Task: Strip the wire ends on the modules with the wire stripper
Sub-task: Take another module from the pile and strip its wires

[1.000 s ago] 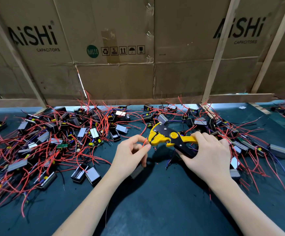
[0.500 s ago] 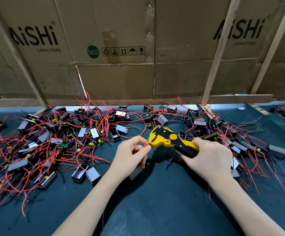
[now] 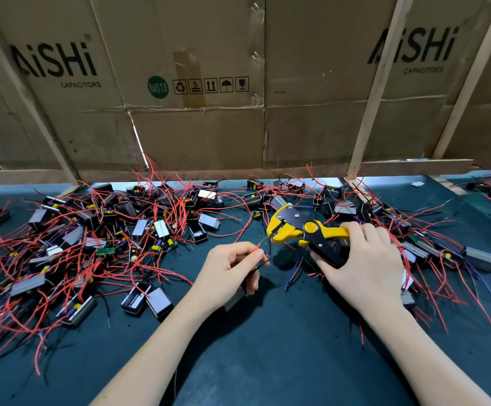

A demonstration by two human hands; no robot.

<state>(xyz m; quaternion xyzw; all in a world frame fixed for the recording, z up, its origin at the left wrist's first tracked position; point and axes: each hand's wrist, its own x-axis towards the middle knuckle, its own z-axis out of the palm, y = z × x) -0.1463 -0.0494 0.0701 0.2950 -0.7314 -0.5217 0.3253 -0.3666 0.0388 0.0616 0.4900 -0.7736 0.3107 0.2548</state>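
The cardboard wall (image 3: 238, 127) reads "AiSHi CAPACITORS" twice, at left and at right. Between them sit a green round sticker (image 3: 158, 87) reading "RoHS 2.0" and a row of handling symbols (image 3: 210, 85), one showing "5".

Yellow-and-black wire stripper (image 3: 303, 232), round yellow pivot button set in black plates, black lower handle. A thin red wire (image 3: 256, 248) and a thin black wire (image 3: 260, 265) by it. Dark teal table mat (image 3: 267, 361), flecked with tiny black bits. Small black box-shaped modules with grey faces (image 3: 156, 298), yellow parts showing inside, trailing red and some blue leads. Behind, brown cardboard sheets (image 3: 179, 118) printed in black lettering, one green round sticker (image 3: 158, 87).
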